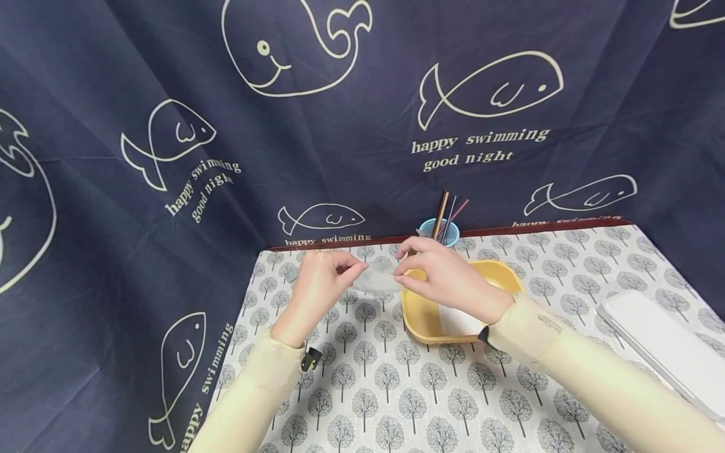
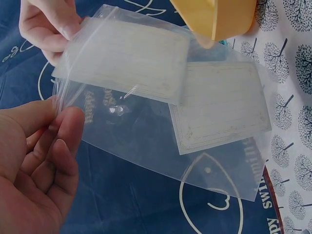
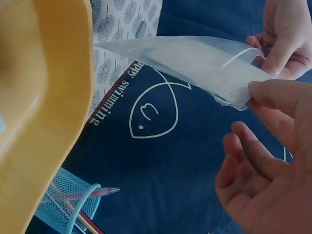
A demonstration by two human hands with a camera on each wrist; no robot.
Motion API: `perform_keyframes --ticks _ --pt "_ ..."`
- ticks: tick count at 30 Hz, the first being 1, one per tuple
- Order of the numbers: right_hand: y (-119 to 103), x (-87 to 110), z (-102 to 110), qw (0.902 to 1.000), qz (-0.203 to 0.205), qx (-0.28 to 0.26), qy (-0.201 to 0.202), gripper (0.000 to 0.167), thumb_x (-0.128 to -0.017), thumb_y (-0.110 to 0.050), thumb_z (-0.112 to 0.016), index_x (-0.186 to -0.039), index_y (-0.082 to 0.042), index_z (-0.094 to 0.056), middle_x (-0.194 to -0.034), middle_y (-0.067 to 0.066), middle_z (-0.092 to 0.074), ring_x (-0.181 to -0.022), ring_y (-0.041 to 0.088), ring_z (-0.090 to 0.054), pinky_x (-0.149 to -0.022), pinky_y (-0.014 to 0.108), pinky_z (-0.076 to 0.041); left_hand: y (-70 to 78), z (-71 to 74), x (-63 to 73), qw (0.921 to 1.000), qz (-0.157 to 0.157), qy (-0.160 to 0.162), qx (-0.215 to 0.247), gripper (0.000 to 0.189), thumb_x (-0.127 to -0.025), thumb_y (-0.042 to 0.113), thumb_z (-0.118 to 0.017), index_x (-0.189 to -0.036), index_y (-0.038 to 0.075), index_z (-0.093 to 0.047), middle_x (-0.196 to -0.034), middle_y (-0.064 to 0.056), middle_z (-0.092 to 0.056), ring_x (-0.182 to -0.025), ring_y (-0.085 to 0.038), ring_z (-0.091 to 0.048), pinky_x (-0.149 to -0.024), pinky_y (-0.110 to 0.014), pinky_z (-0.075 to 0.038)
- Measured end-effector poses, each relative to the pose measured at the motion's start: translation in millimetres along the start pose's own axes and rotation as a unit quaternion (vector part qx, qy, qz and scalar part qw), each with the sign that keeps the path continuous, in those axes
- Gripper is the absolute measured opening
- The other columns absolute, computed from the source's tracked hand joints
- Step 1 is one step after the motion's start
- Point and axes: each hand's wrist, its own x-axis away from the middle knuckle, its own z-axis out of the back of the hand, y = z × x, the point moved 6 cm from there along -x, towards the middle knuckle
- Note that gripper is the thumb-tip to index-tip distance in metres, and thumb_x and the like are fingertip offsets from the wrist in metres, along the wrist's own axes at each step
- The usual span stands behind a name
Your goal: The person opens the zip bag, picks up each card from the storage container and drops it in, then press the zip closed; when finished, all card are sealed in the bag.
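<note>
Both hands hold a clear zip-lock bag (image 2: 136, 131) by its zip edge, raised above the table. Inside it lie two pale lined cards (image 2: 222, 105), overlapping at one corner. My left hand (image 1: 324, 277) pinches one end of the zip edge between thumb and fingers. At the other end my right hand (image 1: 436, 274) pinches the bag between thumb and index finger, its other fingers held off it. In the right wrist view the bag (image 3: 195, 58) is seen nearly edge-on, and its zip strip bows apart near the left hand.
A yellow basin (image 1: 421, 321) with something white inside stands below my right hand. Behind it is a blue mesh cup (image 1: 451, 234) holding pens. A white box-like object (image 1: 668, 346) lies at the right. The tree-print tablecloth (image 1: 385, 377) meets a dark blue fish-print curtain (image 1: 340, 157).
</note>
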Motion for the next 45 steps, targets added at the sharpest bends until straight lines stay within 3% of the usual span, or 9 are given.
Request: perform_keyframes --ticks 5,12,18,31,38,45 --pt "-1 -7.9 -8 0.9993 0.000 0.007 -0.036 0.004 -0.090 -0.016 -0.083 -0.094 -0.017 -0.084 -0.116 0.002 -0.069 -0.108 0.022 -0.065 -0.094 0.040 -0.055 0.9 -1.1 -0.3 0.9999 -0.010 -0.001 -0.004 0.008 -0.092 0.016 -0.082 -0.084 0.013 -0.083 -0.070 0.009 -0.070 -0.053 -0.003 -0.052 -0.052 -0.024 -0.048" --pt "-4 -18.4 -20 0.9977 0.033 0.022 -0.054 0.007 -0.089 -0.015 -0.085 -0.095 -0.016 -0.084 -0.116 0.005 -0.072 -0.108 0.025 -0.067 -0.095 0.040 -0.055 5.0 -1.6 -1.0 0.9995 -0.029 0.005 -0.011 0.010 -0.091 0.014 -0.083 -0.081 0.013 -0.082 -0.069 0.008 -0.070 -0.056 -0.003 -0.052 -0.055 -0.023 -0.048" --pt "-3 -23.9 -30 0.9956 0.035 0.042 -0.075 0.007 -0.088 -0.019 -0.086 -0.095 -0.018 -0.085 -0.119 0.006 -0.073 -0.110 0.027 -0.069 -0.098 0.042 -0.055 8.3 -2.4 -1.6 0.9992 -0.038 0.005 -0.008 0.011 -0.092 0.015 -0.082 -0.081 0.013 -0.082 -0.069 0.009 -0.069 -0.056 -0.003 -0.053 -0.055 -0.023 -0.047" --pt "-10 -33.3 -41 0.9869 0.072 0.116 -0.085 0.010 -0.085 -0.016 -0.087 -0.081 -0.022 -0.081 -0.109 0.005 -0.075 -0.101 0.026 -0.071 -0.088 0.041 -0.058 5.3 -1.7 -2.6 0.9995 -0.031 0.006 -0.003 0.009 -0.092 0.014 -0.082 -0.083 0.012 -0.082 -0.071 0.009 -0.071 -0.057 -0.003 -0.053 -0.055 -0.023 -0.048" --pt "-12 -32.9 -42 0.9870 0.071 0.123 -0.076 0.011 -0.084 -0.016 -0.089 -0.081 -0.024 -0.081 -0.106 0.002 -0.074 -0.097 0.022 -0.070 -0.084 0.038 -0.058 4.6 -1.2 -2.9 0.9993 -0.035 0.011 -0.003 0.008 -0.092 0.014 -0.082 -0.084 0.012 -0.083 -0.074 0.008 -0.073 -0.056 -0.003 -0.052 -0.055 -0.021 -0.048" --pt "-14 -30.5 -34 0.9909 0.075 0.097 -0.055 0.008 -0.085 -0.016 -0.088 -0.085 -0.021 -0.082 -0.108 0.002 -0.074 -0.097 0.023 -0.071 -0.085 0.040 -0.059 3.9 -0.1 -2.5 0.9994 -0.033 0.013 0.000 0.008 -0.092 0.014 -0.082 -0.085 0.012 -0.083 -0.073 0.007 -0.073 -0.057 -0.004 -0.054 -0.055 -0.022 -0.048"
